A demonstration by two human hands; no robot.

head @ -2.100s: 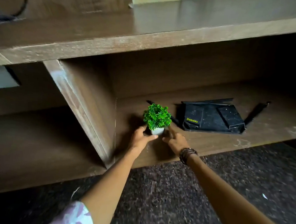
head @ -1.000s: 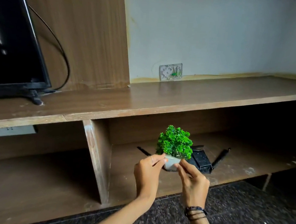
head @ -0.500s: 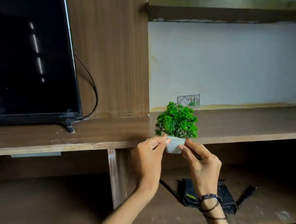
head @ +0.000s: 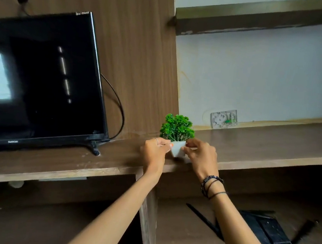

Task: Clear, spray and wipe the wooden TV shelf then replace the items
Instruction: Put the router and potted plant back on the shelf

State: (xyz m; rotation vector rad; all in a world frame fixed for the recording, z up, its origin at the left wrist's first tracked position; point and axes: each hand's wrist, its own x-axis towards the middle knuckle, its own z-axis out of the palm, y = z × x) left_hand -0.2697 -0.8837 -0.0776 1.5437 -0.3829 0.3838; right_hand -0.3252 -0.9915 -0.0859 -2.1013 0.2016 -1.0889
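Potted plant [head: 177,131] pinched between left hand [head: 154,150], right hand [head: 200,155], on shelf [head: 252,146].

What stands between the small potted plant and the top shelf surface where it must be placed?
Nothing visible does. Both hands, left hand and right hand, hold the potted plant at the top shelf, on bare wood to the right of the TV.

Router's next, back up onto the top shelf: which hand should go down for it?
Probably the right hand: the router lies in the lower compartment below the right forearm. Both hands hold the plant pot; the left hand sits nearer the divider.
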